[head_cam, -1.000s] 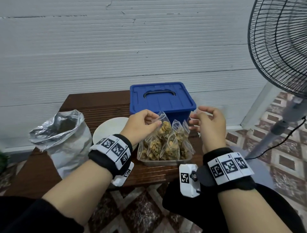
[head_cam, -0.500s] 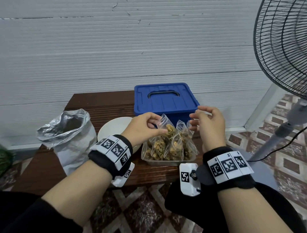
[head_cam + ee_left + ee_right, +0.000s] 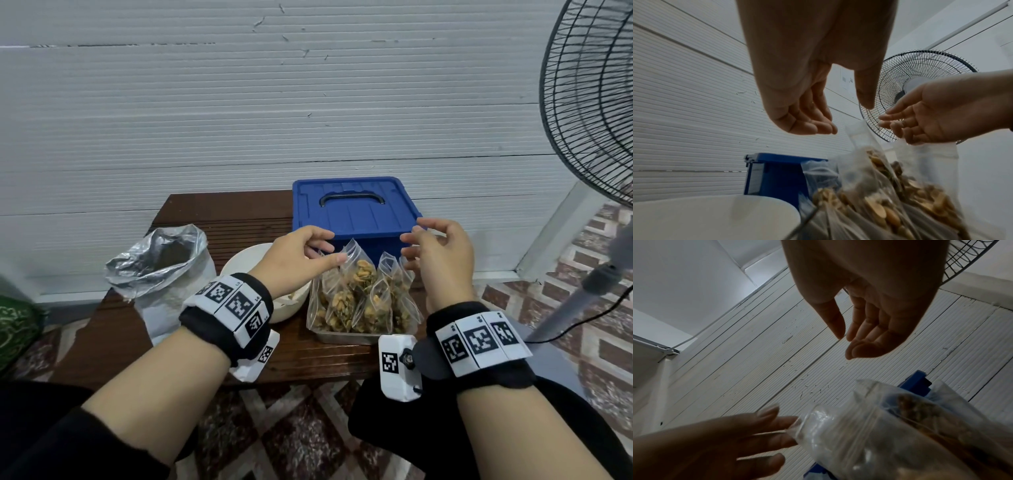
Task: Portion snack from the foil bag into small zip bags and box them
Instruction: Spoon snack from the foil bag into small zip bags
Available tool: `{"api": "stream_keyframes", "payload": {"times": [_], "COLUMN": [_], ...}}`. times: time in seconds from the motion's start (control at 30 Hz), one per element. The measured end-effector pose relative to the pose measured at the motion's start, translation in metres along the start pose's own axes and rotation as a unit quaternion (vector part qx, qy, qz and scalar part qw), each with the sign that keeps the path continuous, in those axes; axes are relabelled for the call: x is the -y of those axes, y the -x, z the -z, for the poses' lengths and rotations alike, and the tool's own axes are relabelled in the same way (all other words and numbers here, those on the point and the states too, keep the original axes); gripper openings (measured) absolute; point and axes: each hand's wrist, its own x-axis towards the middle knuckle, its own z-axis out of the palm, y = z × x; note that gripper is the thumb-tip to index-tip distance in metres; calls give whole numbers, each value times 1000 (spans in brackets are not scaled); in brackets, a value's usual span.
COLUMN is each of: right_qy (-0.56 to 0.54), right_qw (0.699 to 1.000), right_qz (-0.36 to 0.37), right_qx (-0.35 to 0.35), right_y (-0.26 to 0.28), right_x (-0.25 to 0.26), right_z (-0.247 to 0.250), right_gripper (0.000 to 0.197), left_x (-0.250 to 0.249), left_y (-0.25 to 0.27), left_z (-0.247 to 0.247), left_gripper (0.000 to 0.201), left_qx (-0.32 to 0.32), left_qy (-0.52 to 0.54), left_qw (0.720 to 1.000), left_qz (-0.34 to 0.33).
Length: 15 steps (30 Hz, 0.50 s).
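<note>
Left hand (image 3: 297, 253) raised above the table, palm down, fingers relaxed and loosely curved, thumb stretched rightward with its tip at the top edge of the tallest zip bag (image 3: 356, 274); from the left wrist view, nothing gripped, thumb and fingers apart. Right hand (image 3: 442, 255) held opposite at about the same height, fingers spread and slightly bent, empty, fingertips just above the tops of the bags on the right side. Forearms bare, black wristbands with square-coded white tags on both wrists.

Small zip bags (image 3: 900, 194) standing upright and packed together in a shallow metal tray (image 3: 346, 337) near the front edge of the dark wooden table (image 3: 212, 219), each filled with yellowish-brown snack pieces. Bag count hard to tell, at least 4. Blue box (image 3: 356, 209) directly behind the tray, lid on, black handle lying flat on top. White bowl (image 3: 246, 263) left of the tray, partly hidden by the left wrist, contents unclear. Foil bag (image 3: 164, 270) standing open at the table's left end, dark inside. Black fan (image 3: 589, 102) at the right.
</note>
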Motion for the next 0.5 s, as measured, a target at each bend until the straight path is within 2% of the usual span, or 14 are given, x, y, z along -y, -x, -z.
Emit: {"api": "stream_keyframes", "payload": {"times": [0.2, 0.37, 0.5], "right_qy": [6, 7, 14], "right_qw": [1000, 1000, 1000], "right_qz": [4, 6, 14], "right_qx": [5, 7, 9], "right_y": [2, 4, 6], "right_x": [3, 8, 9], "right_z": [-7, -12, -15], "right_gripper": [12, 12, 12], "left_x": [-2, -1, 0], "left_y": [7, 11, 14], "left_z": [16, 16, 15], "left_gripper": [46, 50, 45], "left_qx": [-16, -1, 8], "left_qy": [6, 3, -1], "left_qw": [1000, 1000, 1000], "left_qz": [4, 16, 23]}}
